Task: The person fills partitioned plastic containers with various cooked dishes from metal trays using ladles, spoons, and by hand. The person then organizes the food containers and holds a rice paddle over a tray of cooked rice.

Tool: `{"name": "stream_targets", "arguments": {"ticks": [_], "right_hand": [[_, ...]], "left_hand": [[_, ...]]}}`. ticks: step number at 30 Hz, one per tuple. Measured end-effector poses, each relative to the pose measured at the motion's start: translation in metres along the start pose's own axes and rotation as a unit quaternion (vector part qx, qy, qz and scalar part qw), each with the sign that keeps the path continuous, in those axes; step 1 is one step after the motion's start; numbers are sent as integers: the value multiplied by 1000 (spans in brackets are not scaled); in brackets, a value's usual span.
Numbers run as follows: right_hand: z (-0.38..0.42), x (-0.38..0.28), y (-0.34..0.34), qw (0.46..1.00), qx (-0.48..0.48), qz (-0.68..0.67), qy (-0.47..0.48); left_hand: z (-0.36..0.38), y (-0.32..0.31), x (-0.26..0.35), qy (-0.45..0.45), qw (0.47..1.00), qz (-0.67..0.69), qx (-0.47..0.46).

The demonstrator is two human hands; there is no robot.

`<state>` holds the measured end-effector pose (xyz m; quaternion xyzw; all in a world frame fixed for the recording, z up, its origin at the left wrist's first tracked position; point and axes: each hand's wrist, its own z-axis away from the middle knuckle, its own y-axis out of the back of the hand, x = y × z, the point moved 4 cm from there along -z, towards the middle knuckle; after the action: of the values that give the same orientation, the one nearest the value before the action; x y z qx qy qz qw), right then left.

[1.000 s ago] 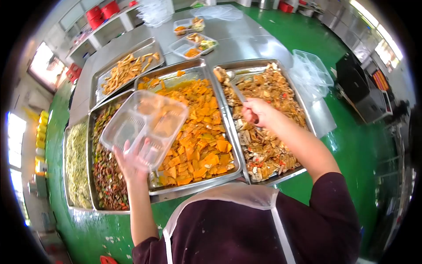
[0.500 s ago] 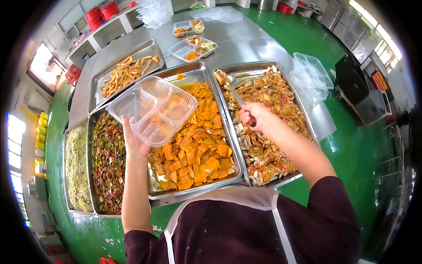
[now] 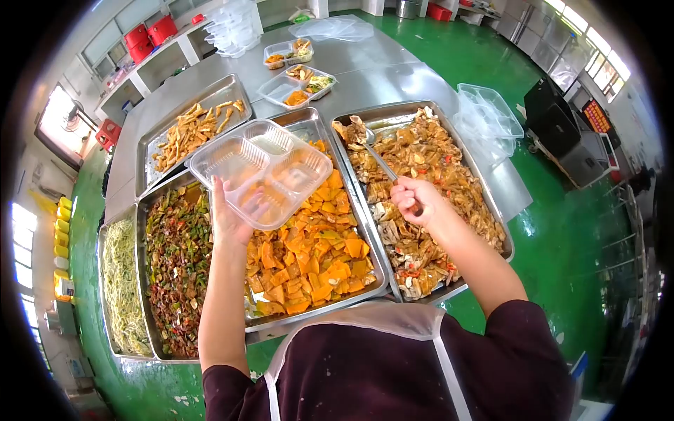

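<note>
My left hand supports a clear, empty compartment container from below, above the tray of orange vegetable pieces. My right hand is closed round the handle of a metal spoon. The spoon's bowl lies at the upper left of the tray of brown stewed food, with some brown food at it. Left of the orange pieces are a tray of dark chopped meat and peppers and a tray of pale shreds.
A tray of light brown strips sits at the back left. Farther back are two partly filled containers, stacked containers and clear lids. More clear containers lie at the table's right edge.
The container in my left hand has shifted slightly right relative to the trays. The spoon's bowl now has more brown food at it, near the tray's upper left corner.
</note>
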<state>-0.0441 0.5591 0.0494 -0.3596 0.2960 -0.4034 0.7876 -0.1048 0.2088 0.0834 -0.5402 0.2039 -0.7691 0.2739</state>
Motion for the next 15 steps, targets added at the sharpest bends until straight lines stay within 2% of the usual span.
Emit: {"name": "stream_targets", "arguments": {"ticks": [3, 15], "right_hand": [[25, 0, 5, 999, 6, 24, 27], [134, -11, 12, 988, 37, 116, 91]], "left_hand": [[-3, -2, -8, 17, 1000, 3, 5], [4, -31, -38, 84, 990, -28, -114]]}}
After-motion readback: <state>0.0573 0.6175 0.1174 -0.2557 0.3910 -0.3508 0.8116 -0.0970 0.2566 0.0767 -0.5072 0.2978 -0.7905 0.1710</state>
